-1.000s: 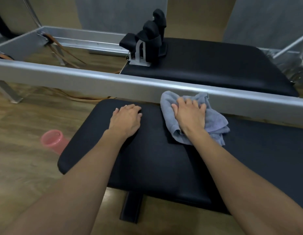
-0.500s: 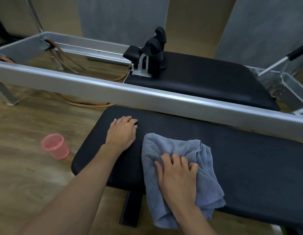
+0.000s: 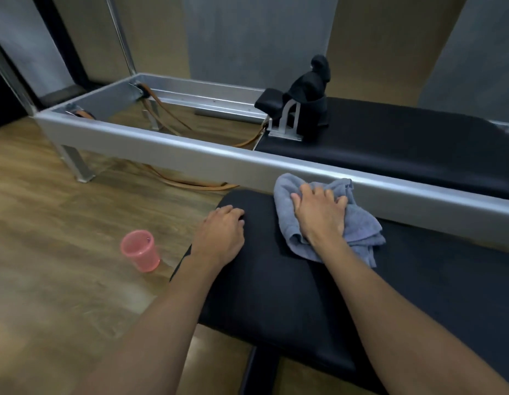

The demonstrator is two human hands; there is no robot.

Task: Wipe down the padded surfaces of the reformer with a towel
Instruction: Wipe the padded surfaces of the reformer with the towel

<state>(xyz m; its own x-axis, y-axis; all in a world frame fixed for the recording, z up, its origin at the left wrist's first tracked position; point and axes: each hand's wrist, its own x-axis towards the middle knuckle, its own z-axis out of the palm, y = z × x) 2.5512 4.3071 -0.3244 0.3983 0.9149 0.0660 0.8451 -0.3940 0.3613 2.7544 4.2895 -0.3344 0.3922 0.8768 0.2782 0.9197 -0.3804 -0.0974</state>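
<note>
A black padded bench stands in front of me, beside the reformer's silver rail. A crumpled grey-blue towel lies at the bench's far edge, touching the rail. My right hand presses down on the towel with its fingers spread over the cloth. Near the bench's left end, my left hand rests on the padding. Behind the rail lies the reformer's black padded carriage with black shoulder rests.
A pink plastic cup stands on the wooden floor left of the bench. Tan straps hang inside the reformer frame and trail on the floor. A bench leg shows below the padding.
My right hand has pushed the towel from the bench's near edge back up to the far edge by the rail. The left hand stays at the left end. The view has shifted.
</note>
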